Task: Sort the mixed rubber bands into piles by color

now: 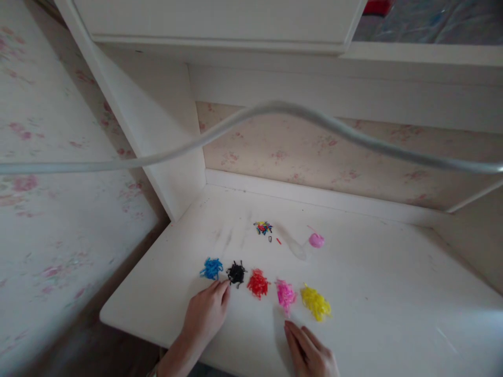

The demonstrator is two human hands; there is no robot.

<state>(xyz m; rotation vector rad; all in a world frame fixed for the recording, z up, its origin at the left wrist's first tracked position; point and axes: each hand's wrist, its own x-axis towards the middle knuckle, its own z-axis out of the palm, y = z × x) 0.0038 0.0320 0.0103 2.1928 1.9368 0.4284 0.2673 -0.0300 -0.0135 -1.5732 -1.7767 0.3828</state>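
Note:
Small rubber bands lie sorted by colour in a row on the white desk: a blue pile (pixel 212 268), a black pile (pixel 236 273), a red pile (pixel 258 284), a pink pile (pixel 286 295) and a yellow pile (pixel 316 302). My left hand (pixel 207 310) is closed, its fingertips at the near edge of the black pile. Just below the pink pile, my right hand (pixel 310 350) has its thumb and fingers pressed together. Whatever either hand pinches is too small to make out. Farther back sits a mixed-colour pile (pixel 263 227), with a black band (pixel 270 239) and a red band (pixel 279 241) beside it.
A clear, spoon-shaped plastic item (pixel 296 248) lies behind the row, near a pink lump (pixel 316 240) with a thin tail. A pale cable or bar (pixel 275 108) crosses the view above the desk (pixel 393 277). A cabinet side panel (pixel 161 131) rises at left.

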